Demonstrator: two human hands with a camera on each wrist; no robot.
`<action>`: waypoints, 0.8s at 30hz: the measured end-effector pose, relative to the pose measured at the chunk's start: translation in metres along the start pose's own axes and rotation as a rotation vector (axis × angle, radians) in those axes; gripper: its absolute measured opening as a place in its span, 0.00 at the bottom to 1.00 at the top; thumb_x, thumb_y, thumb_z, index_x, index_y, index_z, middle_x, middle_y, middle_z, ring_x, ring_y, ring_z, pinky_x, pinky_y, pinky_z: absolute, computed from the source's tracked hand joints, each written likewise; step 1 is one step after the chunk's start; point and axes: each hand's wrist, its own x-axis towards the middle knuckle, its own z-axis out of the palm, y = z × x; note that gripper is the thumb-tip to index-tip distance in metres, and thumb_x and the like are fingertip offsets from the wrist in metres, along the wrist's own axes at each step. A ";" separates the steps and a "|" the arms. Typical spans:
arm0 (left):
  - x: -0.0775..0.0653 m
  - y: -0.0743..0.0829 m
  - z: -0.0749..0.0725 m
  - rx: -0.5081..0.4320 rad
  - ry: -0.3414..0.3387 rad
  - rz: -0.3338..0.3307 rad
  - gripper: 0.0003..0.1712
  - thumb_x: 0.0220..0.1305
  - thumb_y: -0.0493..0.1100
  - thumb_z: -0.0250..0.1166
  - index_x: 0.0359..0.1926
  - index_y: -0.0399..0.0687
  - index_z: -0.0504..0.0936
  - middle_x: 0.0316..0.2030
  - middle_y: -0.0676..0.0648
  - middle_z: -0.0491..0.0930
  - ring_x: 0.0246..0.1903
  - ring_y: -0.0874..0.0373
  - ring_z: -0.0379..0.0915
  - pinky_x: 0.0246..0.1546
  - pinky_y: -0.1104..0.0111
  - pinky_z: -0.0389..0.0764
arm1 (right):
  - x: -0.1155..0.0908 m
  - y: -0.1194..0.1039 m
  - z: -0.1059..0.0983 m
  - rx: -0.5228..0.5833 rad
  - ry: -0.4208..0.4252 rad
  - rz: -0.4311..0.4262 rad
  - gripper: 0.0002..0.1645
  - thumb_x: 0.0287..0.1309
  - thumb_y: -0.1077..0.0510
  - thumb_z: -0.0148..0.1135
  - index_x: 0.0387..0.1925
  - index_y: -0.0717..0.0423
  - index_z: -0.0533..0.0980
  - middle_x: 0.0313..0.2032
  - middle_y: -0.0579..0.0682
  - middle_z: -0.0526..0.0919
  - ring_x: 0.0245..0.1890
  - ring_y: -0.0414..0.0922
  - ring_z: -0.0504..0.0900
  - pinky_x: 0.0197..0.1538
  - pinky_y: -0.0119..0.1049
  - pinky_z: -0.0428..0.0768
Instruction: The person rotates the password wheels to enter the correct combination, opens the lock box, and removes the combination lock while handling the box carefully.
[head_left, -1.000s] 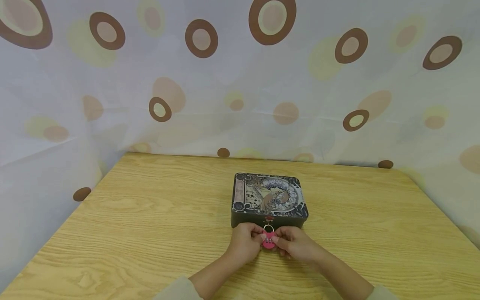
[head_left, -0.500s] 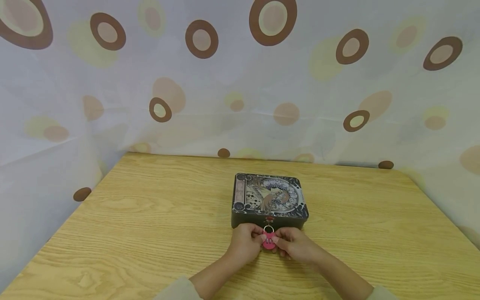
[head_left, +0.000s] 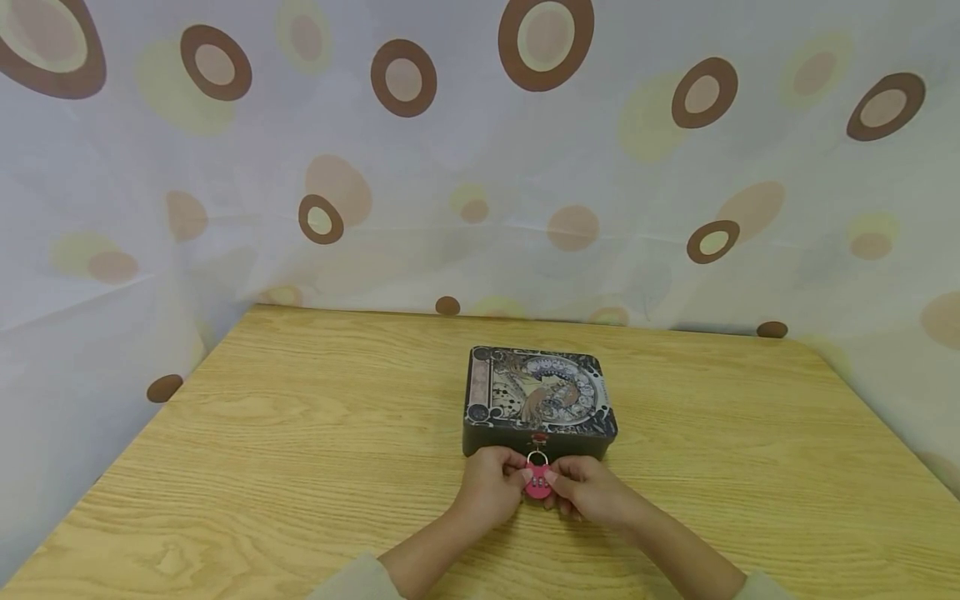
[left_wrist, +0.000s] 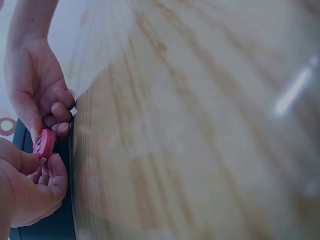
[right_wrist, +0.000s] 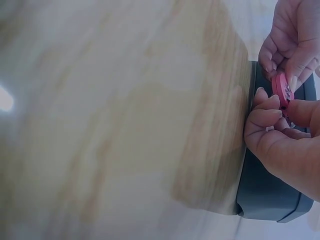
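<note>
A pink combination padlock [head_left: 537,486] with small number dials stands upright between both hands, its metal shackle [head_left: 537,457] arching up before the box's front clasp [head_left: 538,439]. The left hand [head_left: 491,487] pinches its left side between thumb and fingers. From the other side the right hand [head_left: 596,493] pinches it, thumb on the face beside the dials. Behind sits a closed dark tin box [head_left: 540,392] with an illustrated lid. In the right wrist view the padlock [right_wrist: 283,91] shows edge-on between the fingertips, close to the box's dark side [right_wrist: 265,192].
The box and hands are on a wood-grain table [head_left: 300,433]. A pale curtain [head_left: 465,150] with brown and yellow circles hangs behind the table and along its sides.
The right thumb has shifted slightly to the right, and more of the padlock's dials show now. Both hands keep their grip, and the box stays in place.
</note>
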 end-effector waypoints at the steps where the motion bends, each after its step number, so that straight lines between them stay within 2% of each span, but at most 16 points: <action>1: 0.000 0.000 0.000 0.001 0.000 0.003 0.03 0.54 0.27 0.61 0.28 0.26 0.79 0.21 0.41 0.78 0.20 0.65 0.67 0.19 0.78 0.70 | 0.000 0.000 0.000 -0.001 0.003 0.000 0.15 0.67 0.62 0.44 0.34 0.71 0.72 0.22 0.45 0.76 0.20 0.37 0.67 0.22 0.26 0.66; 16: 0.001 -0.002 -0.002 -0.013 -0.005 -0.002 0.04 0.54 0.27 0.61 0.28 0.26 0.79 0.22 0.40 0.78 0.21 0.64 0.67 0.19 0.77 0.71 | 0.000 0.004 -0.002 0.034 0.015 0.005 0.16 0.66 0.61 0.44 0.34 0.73 0.72 0.23 0.45 0.75 0.20 0.36 0.68 0.22 0.26 0.67; 24: 0.002 -0.003 -0.002 0.016 -0.006 -0.004 0.04 0.54 0.29 0.62 0.28 0.27 0.80 0.23 0.40 0.79 0.22 0.63 0.69 0.21 0.76 0.72 | -0.001 0.002 -0.002 0.029 0.022 0.001 0.14 0.65 0.61 0.47 0.37 0.72 0.71 0.24 0.46 0.75 0.20 0.36 0.68 0.22 0.25 0.67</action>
